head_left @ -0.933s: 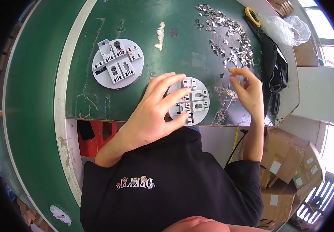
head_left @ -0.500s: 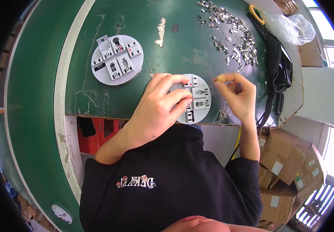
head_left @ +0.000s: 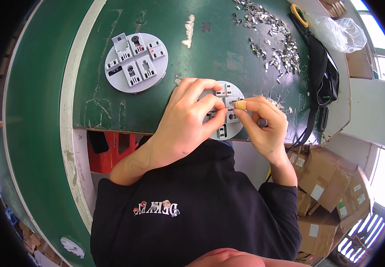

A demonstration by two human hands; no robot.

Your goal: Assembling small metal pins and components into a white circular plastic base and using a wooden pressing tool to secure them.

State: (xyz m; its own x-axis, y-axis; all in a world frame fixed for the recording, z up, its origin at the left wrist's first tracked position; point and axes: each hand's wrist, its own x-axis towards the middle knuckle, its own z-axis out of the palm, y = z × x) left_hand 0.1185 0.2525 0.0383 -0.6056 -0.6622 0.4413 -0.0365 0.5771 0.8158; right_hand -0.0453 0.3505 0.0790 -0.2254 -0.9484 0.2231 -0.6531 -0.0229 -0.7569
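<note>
A round grey fixture [head_left: 234, 130] with raised slotted blocks lies at the table's front edge, under both hands. My left hand [head_left: 185, 113] reaches over its left side, thumb and forefinger pinched together above the blocks. A thin reddish thing shows at those fingertips, too small to name. My right hand [head_left: 266, 127] is closed at the fixture's right side, its thumb and forefinger meeting over a block. A yellow cover [head_left: 240, 105] wraps that forefinger's tip. Its curled fingers hold a dark-ended rod [head_left: 262, 122], mostly hidden in the palm.
A second grey fixture [head_left: 160, 73] sits at the left of the green table [head_left: 210, 53]. Many small metal clips [head_left: 275, 33] are scattered at the back right. Beside them lie a black bag [head_left: 326, 80], a tape roll [head_left: 299, 14] and a clear plastic bag [head_left: 341, 35].
My right hand has moved left, from beside the fixture to over its blocks, close to my left fingertips. My left hand stays over the fixture, fingers pinched.
</note>
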